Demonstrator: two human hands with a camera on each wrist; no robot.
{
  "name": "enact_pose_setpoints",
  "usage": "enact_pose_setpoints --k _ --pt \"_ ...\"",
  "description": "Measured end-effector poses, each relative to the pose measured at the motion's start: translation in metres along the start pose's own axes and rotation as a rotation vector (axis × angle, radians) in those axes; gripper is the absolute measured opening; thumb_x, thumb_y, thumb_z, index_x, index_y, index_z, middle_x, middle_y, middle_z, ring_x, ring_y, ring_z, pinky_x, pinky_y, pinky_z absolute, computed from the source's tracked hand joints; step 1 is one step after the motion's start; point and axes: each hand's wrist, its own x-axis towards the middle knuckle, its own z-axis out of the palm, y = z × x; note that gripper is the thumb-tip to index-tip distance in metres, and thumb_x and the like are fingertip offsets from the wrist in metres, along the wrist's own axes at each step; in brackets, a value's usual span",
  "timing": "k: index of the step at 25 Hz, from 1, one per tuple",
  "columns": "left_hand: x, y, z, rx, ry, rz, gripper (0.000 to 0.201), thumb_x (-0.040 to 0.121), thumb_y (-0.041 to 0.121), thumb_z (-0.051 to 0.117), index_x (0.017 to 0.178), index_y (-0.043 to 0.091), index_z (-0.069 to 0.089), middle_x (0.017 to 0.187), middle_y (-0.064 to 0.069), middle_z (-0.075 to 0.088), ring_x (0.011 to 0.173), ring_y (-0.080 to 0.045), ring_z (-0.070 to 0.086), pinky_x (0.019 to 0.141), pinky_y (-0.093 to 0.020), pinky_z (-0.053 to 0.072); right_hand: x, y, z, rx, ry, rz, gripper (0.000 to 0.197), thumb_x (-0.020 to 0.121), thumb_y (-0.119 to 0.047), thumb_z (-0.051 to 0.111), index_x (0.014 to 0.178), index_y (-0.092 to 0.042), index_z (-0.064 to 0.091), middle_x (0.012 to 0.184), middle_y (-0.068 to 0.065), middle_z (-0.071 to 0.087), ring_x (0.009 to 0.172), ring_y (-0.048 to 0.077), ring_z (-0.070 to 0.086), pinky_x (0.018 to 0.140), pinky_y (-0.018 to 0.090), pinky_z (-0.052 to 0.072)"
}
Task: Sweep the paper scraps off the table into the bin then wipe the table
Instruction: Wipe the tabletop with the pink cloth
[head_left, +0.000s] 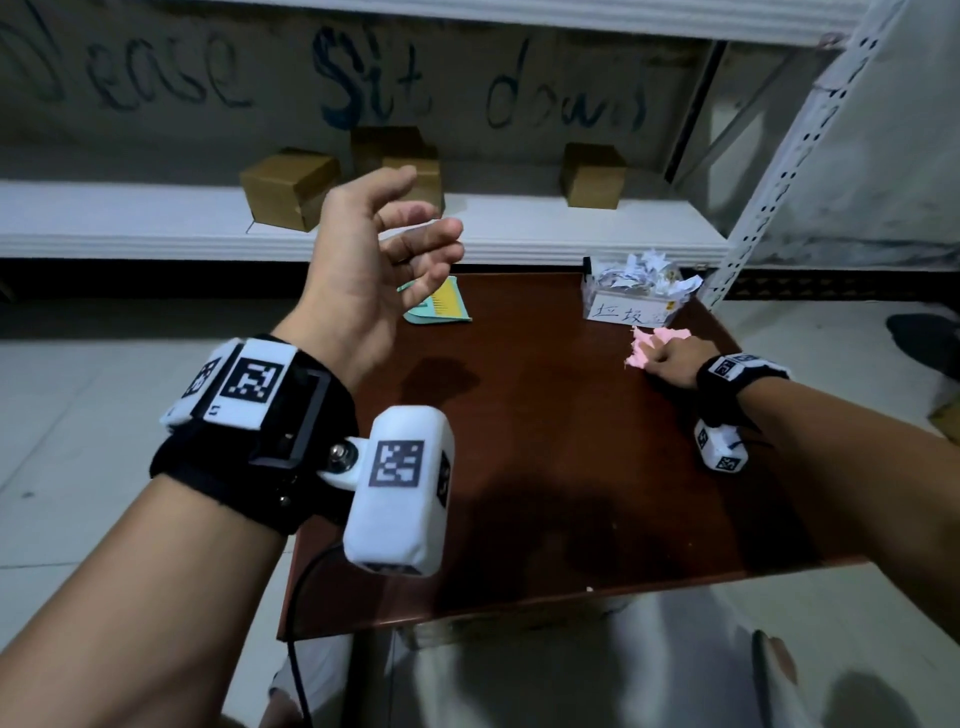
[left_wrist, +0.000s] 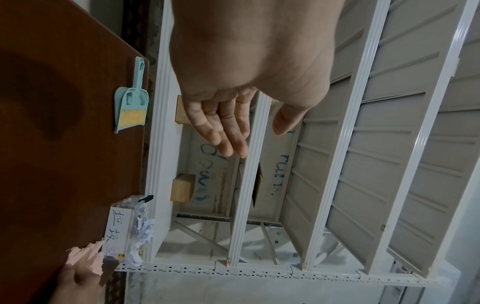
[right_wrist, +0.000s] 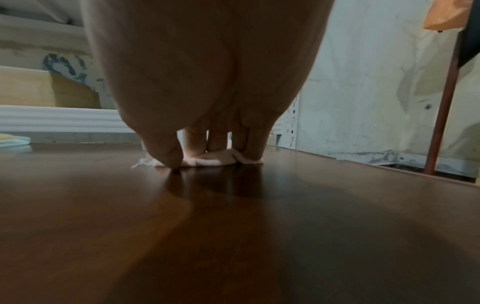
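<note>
My right hand (head_left: 667, 358) presses a pink cloth (head_left: 644, 345) flat on the dark wooden table (head_left: 519, 467), just in front of the bin. In the right wrist view the fingertips (right_wrist: 249, 152) rest on top of the cloth (right_wrist: 207, 161), and the thumb touches its near edge. A clear bin (head_left: 631, 309) with a handwritten label stands at the table's far right corner, heaped with white paper scraps (head_left: 644, 275). My left hand (head_left: 384, 249) hangs raised above the table's left side, fingers relaxed and holding nothing. A tiny white speck (head_left: 589, 589) lies at the front edge.
A teal dustpan with a yellow-bristled brush (head_left: 441, 306) lies at the table's far edge. Behind the table runs a white shelf (head_left: 156, 218) with cardboard boxes (head_left: 288, 195). A perforated shelf post (head_left: 779, 182) rises close beside the bin.
</note>
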Motion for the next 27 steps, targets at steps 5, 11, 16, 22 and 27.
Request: enact_pose_setpoints --k 5,11,16,22,27 --pt "0.001 -0.005 0.0 0.032 -0.02 0.005 0.029 0.089 0.036 0.061 0.103 0.011 0.06 0.087 -0.008 0.074 0.077 -0.018 0.069 0.075 -0.026 0.053 0.014 0.006 0.001 0.016 -0.005 0.021 0.058 0.103 -0.054 0.051 0.141 -0.012 0.06 0.144 0.015 0.06 0.129 0.033 0.058 0.099 0.034 0.048" --pt "0.0 -0.006 0.002 0.025 -0.025 0.005 0.029 0.088 0.036 0.062 0.103 0.011 0.06 0.087 -0.008 0.074 0.076 -0.018 0.069 0.074 -0.026 0.053 0.002 0.023 0.004 0.075 0.009 0.095 0.066 0.104 -0.059 0.039 0.148 -0.014 0.055 0.164 0.009 0.041 0.145 0.033 0.046 0.116 0.037 0.04" --pt "-0.003 -0.007 0.004 0.02 -0.034 0.009 0.03 0.088 0.036 0.062 0.104 0.011 0.059 0.088 -0.008 0.074 0.077 -0.019 0.069 0.073 -0.026 0.053 -0.028 0.031 0.009 0.154 0.043 0.103 0.073 0.102 -0.066 0.04 0.153 -0.015 0.049 0.164 0.007 0.041 0.146 0.031 0.044 0.115 0.034 0.038" --pt "-0.007 -0.011 0.005 0.029 -0.058 0.002 0.029 0.088 0.037 0.061 0.102 0.012 0.059 0.089 -0.008 0.074 0.075 -0.018 0.07 0.072 -0.025 0.053 -0.065 0.044 0.023 0.163 0.031 0.125 0.069 0.098 -0.064 0.05 0.149 -0.019 0.055 0.156 0.016 0.051 0.138 0.035 0.051 0.108 0.033 0.041" --pt "-0.01 -0.016 0.009 0.049 -0.069 -0.021 0.026 0.088 0.038 0.061 0.096 0.014 0.06 0.087 -0.008 0.074 0.075 -0.018 0.07 0.071 -0.026 0.053 -0.105 0.054 0.034 0.193 0.019 0.109 0.074 0.091 -0.066 0.053 0.151 -0.023 0.053 0.149 0.019 0.057 0.131 0.037 0.057 0.104 0.034 0.045"
